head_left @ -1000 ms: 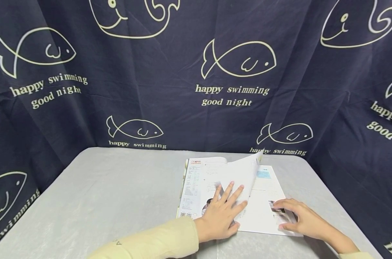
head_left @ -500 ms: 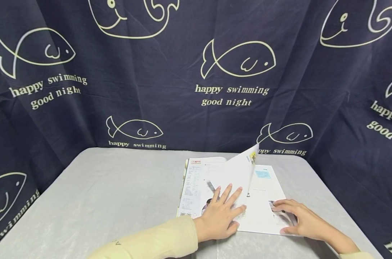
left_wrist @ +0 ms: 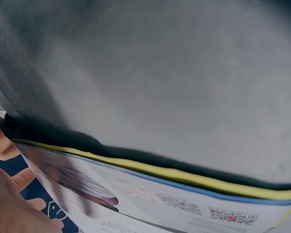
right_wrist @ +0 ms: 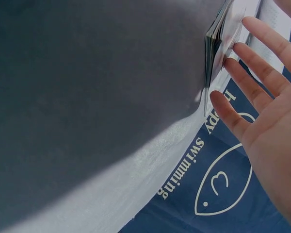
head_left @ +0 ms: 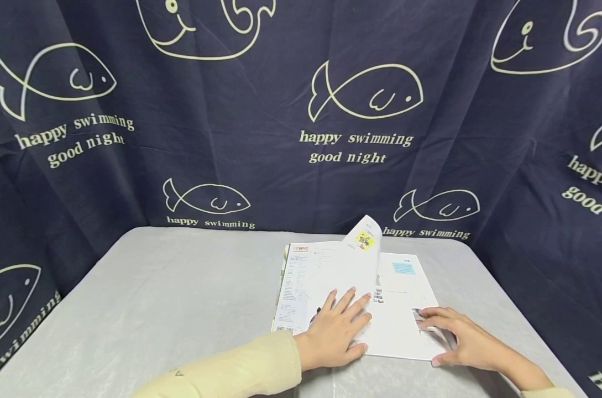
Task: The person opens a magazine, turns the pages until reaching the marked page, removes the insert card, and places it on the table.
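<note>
An open magazine (head_left: 402,329) with printed white pages lies on the table. One leaf (head_left: 347,271) stands partly lifted near the middle, its far corner curled up and showing a small yellow picture. Across the lower part of this leaf, my left hand (head_left: 333,337) rests with its fingers spread and straight. In the left wrist view the magazine's near edge (left_wrist: 184,191) shows layered pages. My right hand (head_left: 465,338) touches the right page near its lower right corner. The right wrist view shows its fingers (right_wrist: 257,60) extended along the page edges (right_wrist: 216,48).
The magazine lies on a grey cloth-covered table (head_left: 191,298). A dark blue curtain (head_left: 261,143) with white fish drawings and lettering hangs behind the table and along both sides.
The lifted leaf has swung leftward, its raised corner moving left and uncovering more of the right page. My left hand has slid slightly left with it; my right hand stays nearly still.
</note>
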Tool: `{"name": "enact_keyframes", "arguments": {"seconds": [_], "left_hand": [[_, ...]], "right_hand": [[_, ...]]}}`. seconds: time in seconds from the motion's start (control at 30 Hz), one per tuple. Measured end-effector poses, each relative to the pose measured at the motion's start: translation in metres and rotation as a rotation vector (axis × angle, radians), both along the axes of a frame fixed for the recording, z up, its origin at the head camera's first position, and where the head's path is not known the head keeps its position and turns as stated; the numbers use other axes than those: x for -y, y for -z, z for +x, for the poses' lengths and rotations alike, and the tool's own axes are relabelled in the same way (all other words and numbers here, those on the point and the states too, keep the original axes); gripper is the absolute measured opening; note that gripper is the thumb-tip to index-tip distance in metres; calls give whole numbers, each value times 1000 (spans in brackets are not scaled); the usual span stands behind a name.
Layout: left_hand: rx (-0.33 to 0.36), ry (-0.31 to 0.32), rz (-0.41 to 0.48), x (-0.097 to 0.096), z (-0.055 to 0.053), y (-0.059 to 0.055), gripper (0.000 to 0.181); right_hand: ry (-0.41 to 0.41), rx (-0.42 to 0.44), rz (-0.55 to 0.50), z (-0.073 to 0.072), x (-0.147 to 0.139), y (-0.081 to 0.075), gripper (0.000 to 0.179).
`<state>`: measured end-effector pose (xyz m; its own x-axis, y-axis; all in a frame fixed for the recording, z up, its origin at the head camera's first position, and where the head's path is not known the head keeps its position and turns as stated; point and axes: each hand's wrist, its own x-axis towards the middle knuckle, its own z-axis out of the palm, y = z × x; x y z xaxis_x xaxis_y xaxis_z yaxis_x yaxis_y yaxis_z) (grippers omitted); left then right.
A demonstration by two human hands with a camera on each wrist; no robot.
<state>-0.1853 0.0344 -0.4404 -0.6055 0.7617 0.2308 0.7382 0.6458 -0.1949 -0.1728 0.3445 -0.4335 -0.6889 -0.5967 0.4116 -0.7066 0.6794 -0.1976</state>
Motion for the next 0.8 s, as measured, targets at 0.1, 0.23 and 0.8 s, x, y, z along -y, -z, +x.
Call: {"name": "enact_keyframes", "arguments": {"seconds": [0.1,0.23,0.8], "left_hand": [[-10,1,-3,0,0,0,54],[-1,1,-3,1,0,-1,56],[53,-57,-10,3,1,0,58]], "right_hand": [[15,-4,17,0,0,0,61],[13,-19,33,0,-1,0,61],[-2,-26,30,-1,-2,-4,54]]}}
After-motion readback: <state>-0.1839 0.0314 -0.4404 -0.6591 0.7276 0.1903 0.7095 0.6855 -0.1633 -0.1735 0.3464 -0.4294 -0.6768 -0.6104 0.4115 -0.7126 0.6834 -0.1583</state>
